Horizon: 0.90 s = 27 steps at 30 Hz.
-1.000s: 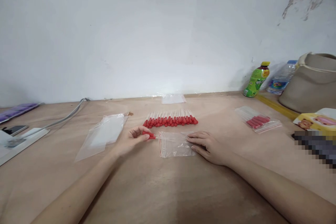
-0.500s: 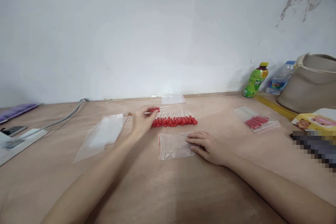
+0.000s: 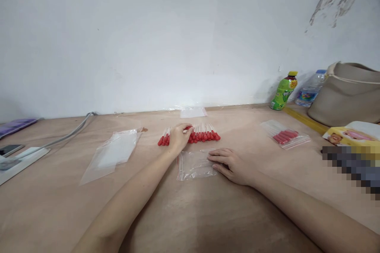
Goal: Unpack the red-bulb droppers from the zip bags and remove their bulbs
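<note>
Several red-tipped sticks with pale, thin stems (image 3: 204, 136) lie side by side in a row near the middle of the table. Over the left part of this row, my left hand (image 3: 179, 136) pinches a red-tipped stick between thumb and fingers; its palm hides some of the row. A clear zip bag (image 3: 194, 166) lies flat just in front of the row, its red-edged opening toward the left. Resting on the bag's right end is my right hand (image 3: 230, 165), fingers spread and lying flat.
At the right lies a clear bag (image 3: 285, 136) with red pieces inside. Flat bags (image 3: 118, 148) lie at the left, another (image 3: 192, 112) by the wall. A green bottle (image 3: 284, 91), a water bottle (image 3: 310, 90) and a grey bucket (image 3: 346, 93) stand back right.
My left hand has moved right along the row, with red still between its fingertips, uncovering sticks at the left end. My right hand stays on the bag. The view has shifted slightly.
</note>
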Each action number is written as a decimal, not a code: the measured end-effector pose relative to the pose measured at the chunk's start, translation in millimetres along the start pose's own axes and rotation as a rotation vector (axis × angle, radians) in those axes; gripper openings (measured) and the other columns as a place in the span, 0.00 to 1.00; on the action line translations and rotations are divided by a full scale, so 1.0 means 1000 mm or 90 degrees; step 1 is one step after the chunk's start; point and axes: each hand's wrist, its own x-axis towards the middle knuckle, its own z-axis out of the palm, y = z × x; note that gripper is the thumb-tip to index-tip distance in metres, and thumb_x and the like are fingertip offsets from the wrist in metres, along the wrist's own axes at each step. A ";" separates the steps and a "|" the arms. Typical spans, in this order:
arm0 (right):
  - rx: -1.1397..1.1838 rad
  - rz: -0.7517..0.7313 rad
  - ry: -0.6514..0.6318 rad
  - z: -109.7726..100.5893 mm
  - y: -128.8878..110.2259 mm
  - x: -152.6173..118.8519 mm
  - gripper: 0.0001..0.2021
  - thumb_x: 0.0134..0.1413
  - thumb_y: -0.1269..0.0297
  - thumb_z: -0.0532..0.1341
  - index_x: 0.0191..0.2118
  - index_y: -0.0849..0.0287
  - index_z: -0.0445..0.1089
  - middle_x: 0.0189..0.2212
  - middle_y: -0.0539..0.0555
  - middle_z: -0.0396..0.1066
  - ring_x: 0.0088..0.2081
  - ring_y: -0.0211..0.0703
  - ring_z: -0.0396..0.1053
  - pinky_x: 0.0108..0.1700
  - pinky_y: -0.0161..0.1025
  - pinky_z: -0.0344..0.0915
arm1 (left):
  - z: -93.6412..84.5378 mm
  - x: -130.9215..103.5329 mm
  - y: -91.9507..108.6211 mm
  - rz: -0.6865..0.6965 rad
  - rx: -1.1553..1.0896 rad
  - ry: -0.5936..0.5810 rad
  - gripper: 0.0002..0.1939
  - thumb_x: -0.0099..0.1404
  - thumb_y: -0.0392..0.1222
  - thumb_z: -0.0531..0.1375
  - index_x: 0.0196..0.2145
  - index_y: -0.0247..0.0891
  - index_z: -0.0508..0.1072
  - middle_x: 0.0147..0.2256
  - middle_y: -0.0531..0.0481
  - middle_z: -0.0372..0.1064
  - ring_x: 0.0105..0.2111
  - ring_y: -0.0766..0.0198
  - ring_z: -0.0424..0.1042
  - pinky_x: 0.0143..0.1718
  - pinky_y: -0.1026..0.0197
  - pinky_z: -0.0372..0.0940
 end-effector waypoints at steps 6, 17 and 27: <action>0.000 -0.005 0.000 0.000 0.000 0.000 0.16 0.57 0.61 0.51 0.50 0.54 0.65 0.48 0.55 0.65 0.50 0.46 0.60 0.52 0.48 0.57 | -0.032 0.001 -0.017 -0.031 0.020 0.078 0.11 0.59 0.43 0.56 0.35 0.35 0.73 0.34 0.48 0.73 0.33 0.65 0.72 0.36 0.64 0.67; 0.001 -0.001 0.003 -0.001 -0.001 -0.001 0.16 0.57 0.62 0.51 0.49 0.54 0.65 0.48 0.55 0.66 0.50 0.45 0.61 0.52 0.47 0.57 | -0.070 -0.022 -0.039 0.077 0.262 -0.018 0.06 0.57 0.42 0.60 0.31 0.41 0.76 0.30 0.49 0.74 0.33 0.58 0.70 0.42 0.54 0.55; 0.001 -0.002 -0.003 -0.002 -0.002 0.000 0.16 0.57 0.61 0.51 0.49 0.55 0.65 0.48 0.56 0.66 0.50 0.46 0.61 0.52 0.48 0.57 | -0.066 -0.022 -0.031 0.063 0.260 -0.104 0.19 0.56 0.54 0.58 0.40 0.38 0.73 0.35 0.46 0.73 0.37 0.57 0.70 0.43 0.56 0.59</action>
